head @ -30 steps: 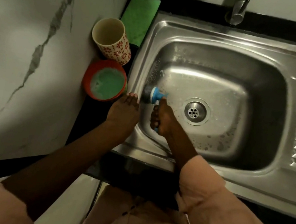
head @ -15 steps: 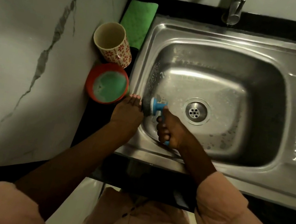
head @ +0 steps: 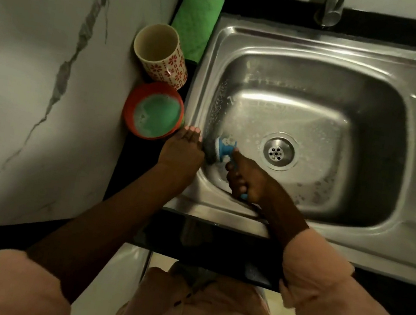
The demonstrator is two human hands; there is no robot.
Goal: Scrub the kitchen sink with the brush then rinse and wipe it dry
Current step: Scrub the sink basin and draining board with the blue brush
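Gripping brush [head: 223, 147] w/ right hand [head: 248, 178], sink [head: 325, 50] soapy

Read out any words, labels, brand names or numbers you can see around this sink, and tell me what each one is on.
No readable text anywhere in the head view.
Cup: red flower pattern only, no words.
Brush, gripped by the right hand: no visible brand or label.
Orange bowl and green cloth: unmarked.
Sink and tap: no stamp or logo visible.
Left hand rests on the sink's rim, covering no label that can be seen.
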